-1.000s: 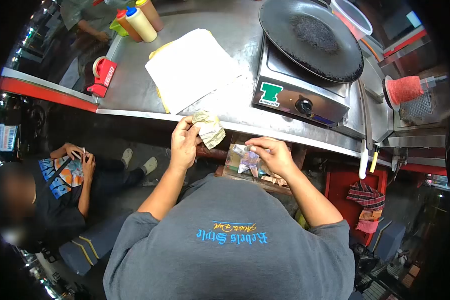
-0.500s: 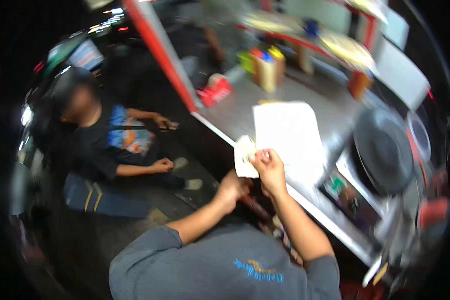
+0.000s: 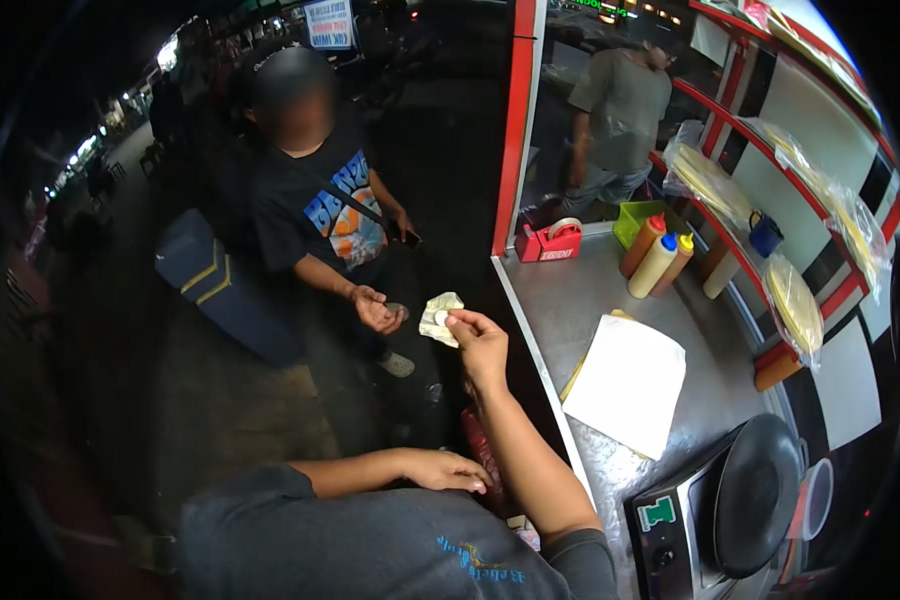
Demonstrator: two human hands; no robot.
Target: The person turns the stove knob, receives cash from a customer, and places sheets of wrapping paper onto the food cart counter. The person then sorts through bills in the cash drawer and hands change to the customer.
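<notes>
My right hand (image 3: 483,350) pinches a crumpled pale banknote (image 3: 438,331) between thumb and fingers. A small round whitish coin (image 3: 441,318) lies against the note at my fingertips. Both are held out past the counter's edge, close to the upturned open hand (image 3: 378,311) of a person in a black printed T-shirt. A gap separates the note from that hand. Low in front of my body, my left hand (image 3: 445,469) has its fingers stretched out, holding nothing I can see. Beside its fingertips is a red item (image 3: 482,445), partly hidden behind my right forearm.
White paper sheets (image 3: 628,385) lie on the metal counter (image 3: 560,305). Sauce bottles (image 3: 653,266), a green basket (image 3: 634,222) and a red tape dispenser (image 3: 550,242) stand farther back. A black pan (image 3: 760,495) sits on the stove (image 3: 660,540). Another person (image 3: 622,120) stands behind the stall.
My right hand has moved outward with the banknote, toward the person. My left hand has dropped back toward my body. The person's hand has turned up, and my view has swung left.
</notes>
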